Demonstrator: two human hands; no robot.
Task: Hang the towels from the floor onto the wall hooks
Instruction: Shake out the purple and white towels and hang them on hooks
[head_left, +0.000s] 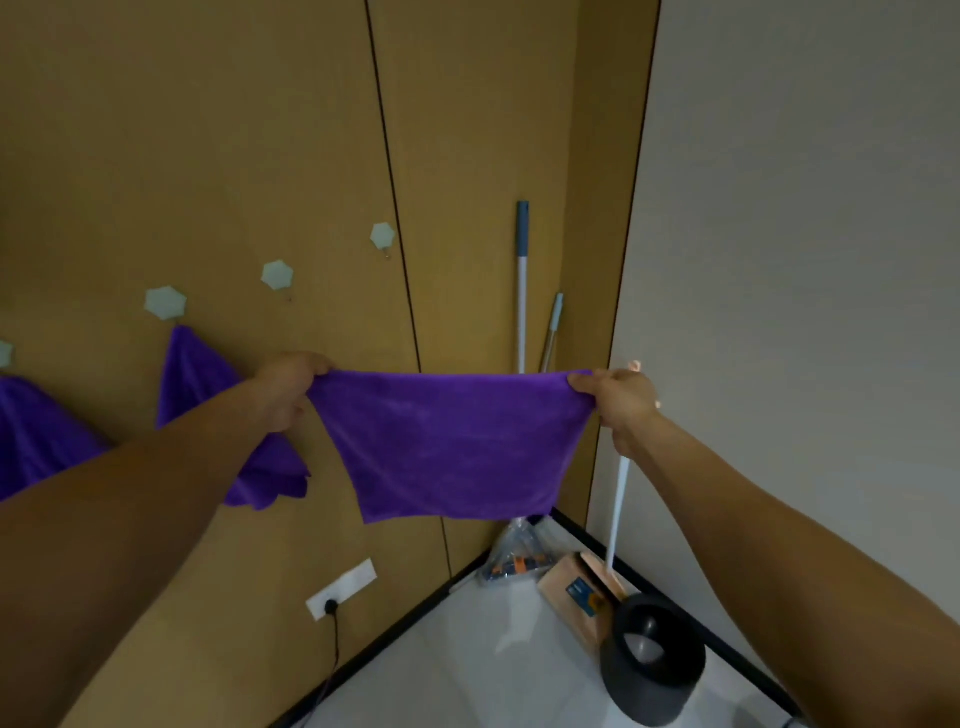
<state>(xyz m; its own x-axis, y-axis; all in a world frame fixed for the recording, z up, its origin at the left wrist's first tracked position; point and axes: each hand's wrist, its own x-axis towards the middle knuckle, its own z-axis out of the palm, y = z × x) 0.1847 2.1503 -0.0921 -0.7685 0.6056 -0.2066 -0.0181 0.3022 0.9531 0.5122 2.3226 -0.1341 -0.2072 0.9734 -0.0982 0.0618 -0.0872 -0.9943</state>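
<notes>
A purple towel hangs stretched flat in the air in front of the brown wall. My left hand pinches its upper left corner and my right hand pinches its upper right corner. Pale hexagonal wall hooks run in a rising row: one bare hook, another bare hook higher to the right, and a hook carrying a second purple towel. A third purple towel hangs below a hook at the left edge.
Mop and broom handles lean in the corner. A dark round bin, a cardboard box and a plastic bag sit on the white floor below. A wall socket with a black cable is low on the wall.
</notes>
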